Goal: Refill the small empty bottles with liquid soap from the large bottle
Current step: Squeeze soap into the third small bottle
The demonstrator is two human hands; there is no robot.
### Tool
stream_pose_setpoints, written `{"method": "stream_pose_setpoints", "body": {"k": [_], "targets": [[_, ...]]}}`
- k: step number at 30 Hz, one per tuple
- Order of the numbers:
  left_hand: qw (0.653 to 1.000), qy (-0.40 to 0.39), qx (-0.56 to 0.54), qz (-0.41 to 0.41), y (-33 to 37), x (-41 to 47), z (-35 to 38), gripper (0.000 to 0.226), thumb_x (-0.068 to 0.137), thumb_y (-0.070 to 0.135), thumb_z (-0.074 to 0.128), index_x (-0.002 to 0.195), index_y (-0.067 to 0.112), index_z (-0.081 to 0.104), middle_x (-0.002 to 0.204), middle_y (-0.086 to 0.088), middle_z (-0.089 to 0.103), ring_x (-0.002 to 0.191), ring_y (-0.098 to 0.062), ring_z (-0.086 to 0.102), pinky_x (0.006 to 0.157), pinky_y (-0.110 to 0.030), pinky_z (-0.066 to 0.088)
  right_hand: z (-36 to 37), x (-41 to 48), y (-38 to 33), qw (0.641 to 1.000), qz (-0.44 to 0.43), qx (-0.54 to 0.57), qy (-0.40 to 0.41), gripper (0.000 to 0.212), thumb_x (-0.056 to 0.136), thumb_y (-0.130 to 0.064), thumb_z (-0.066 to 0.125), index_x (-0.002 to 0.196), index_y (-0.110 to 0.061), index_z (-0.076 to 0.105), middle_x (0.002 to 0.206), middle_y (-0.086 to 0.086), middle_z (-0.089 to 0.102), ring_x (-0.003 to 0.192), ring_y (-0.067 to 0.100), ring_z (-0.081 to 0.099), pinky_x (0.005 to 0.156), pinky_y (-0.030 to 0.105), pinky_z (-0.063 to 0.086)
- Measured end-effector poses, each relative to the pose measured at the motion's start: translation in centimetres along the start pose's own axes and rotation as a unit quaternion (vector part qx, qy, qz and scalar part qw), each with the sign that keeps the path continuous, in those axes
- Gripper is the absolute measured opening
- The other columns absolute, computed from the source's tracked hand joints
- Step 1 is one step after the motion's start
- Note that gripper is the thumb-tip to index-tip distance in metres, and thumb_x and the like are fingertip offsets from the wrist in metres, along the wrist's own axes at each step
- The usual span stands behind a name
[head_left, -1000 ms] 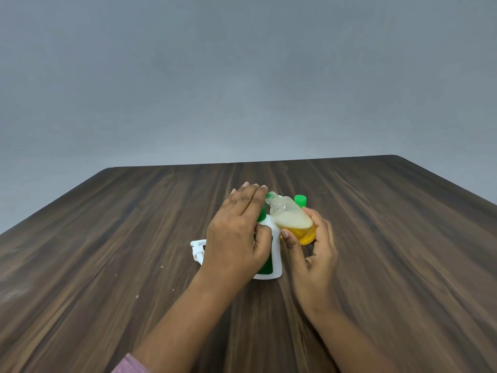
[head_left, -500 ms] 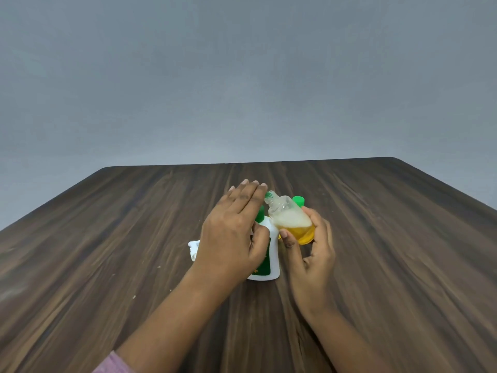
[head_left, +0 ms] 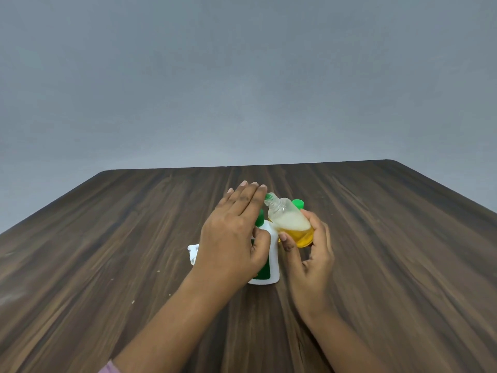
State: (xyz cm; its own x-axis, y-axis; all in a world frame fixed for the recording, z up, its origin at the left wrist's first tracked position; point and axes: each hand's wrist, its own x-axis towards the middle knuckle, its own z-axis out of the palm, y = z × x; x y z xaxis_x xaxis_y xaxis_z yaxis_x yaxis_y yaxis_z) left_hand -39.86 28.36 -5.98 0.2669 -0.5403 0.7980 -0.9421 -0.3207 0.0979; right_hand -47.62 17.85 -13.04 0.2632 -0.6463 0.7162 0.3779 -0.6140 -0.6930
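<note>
My right hand [head_left: 309, 254] grips a small clear bottle [head_left: 291, 224] with yellow soap and white foam in it. The bottle is tilted left, and its open neck almost touches my left fingertips, where a bit of green shows. My left hand [head_left: 234, 238] lies over the large white bottle with a green label [head_left: 271, 265], which stands on the table. Its thumb presses the bottle's front and its straight fingers reach over and behind the top. That hand hides most of the large bottle.
A green cap [head_left: 298, 203] stands just behind the small bottle. A white pump head [head_left: 193, 253] lies on the table left of the large bottle, partly behind my left hand. The dark wooden table [head_left: 390, 265] stretches wide on both sides, with a grey wall behind.
Both hands keep their hold and stay nearly in place. The small bottle stays tilted towards my left fingertips.
</note>
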Motion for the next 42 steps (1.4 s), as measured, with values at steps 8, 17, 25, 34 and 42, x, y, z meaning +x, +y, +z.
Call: {"method": "stream_pose_setpoints", "body": {"k": [8, 17, 25, 34, 42], "targets": [[1.000, -0.016, -0.012, -0.002, 0.0, -0.1, 0.2, 0.058, 0.075, 0.022, 0.039, 0.125, 0.003, 0.061, 0.126, -0.010, 0.062, 0.122, -0.025, 0.055, 0.110, -0.033, 0.033, -0.3, -0.1, -0.1, 1.000, 0.001, -0.016, -0.004, 0.049, 0.089, -0.034, 0.057, 0.127, -0.004, 0.052, 0.116, 0.004, 0.056, 0.104, 0.012, 0.059, 0.077, 0.012, 0.048], [1.000, 0.003, -0.029, 0.003, -0.3, 0.0, 0.2, 0.055, 0.074, 0.021, 0.041, 0.121, 0.002, 0.064, 0.123, -0.010, 0.064, 0.118, -0.025, 0.058, 0.106, -0.032, 0.036, -0.2, 0.0, 0.0, 1.000, -0.002, -0.017, -0.004, 0.048, 0.088, -0.032, 0.058, 0.126, -0.002, 0.053, 0.116, 0.006, 0.057, 0.104, 0.012, 0.059, 0.078, 0.014, 0.049], [1.000, -0.013, -0.020, 0.003, -0.1, 0.1, -0.2, 0.058, 0.074, 0.023, 0.041, 0.125, 0.005, 0.062, 0.126, -0.008, 0.063, 0.121, -0.022, 0.056, 0.109, -0.035, 0.036, -0.4, -0.4, -0.5, 1.000, 0.007, -0.010, -0.005, 0.053, 0.087, -0.039, 0.057, 0.126, -0.005, 0.053, 0.115, 0.003, 0.057, 0.104, 0.015, 0.059, 0.077, 0.015, 0.051], [0.999, -0.001, -0.043, -0.013, 0.0, -0.6, 0.1, 0.057, 0.075, 0.023, 0.042, 0.125, 0.004, 0.061, 0.127, -0.008, 0.062, 0.123, -0.021, 0.054, 0.101, -0.021, 0.034, -0.4, -0.3, -0.3, 1.000, 0.006, -0.016, -0.011, 0.050, 0.087, -0.035, 0.058, 0.125, -0.003, 0.054, 0.114, 0.004, 0.057, 0.103, 0.011, 0.059, 0.077, 0.010, 0.047], [0.999, -0.012, -0.036, 0.004, 0.0, 0.2, -0.3, 0.057, 0.077, 0.025, 0.040, 0.125, 0.004, 0.061, 0.127, -0.008, 0.062, 0.124, -0.022, 0.053, 0.111, -0.034, 0.033, -0.3, -0.4, -0.4, 1.000, 0.011, -0.010, -0.004, 0.054, 0.085, -0.041, 0.058, 0.126, -0.005, 0.054, 0.115, 0.003, 0.058, 0.104, 0.011, 0.059, 0.076, 0.011, 0.050]]}}
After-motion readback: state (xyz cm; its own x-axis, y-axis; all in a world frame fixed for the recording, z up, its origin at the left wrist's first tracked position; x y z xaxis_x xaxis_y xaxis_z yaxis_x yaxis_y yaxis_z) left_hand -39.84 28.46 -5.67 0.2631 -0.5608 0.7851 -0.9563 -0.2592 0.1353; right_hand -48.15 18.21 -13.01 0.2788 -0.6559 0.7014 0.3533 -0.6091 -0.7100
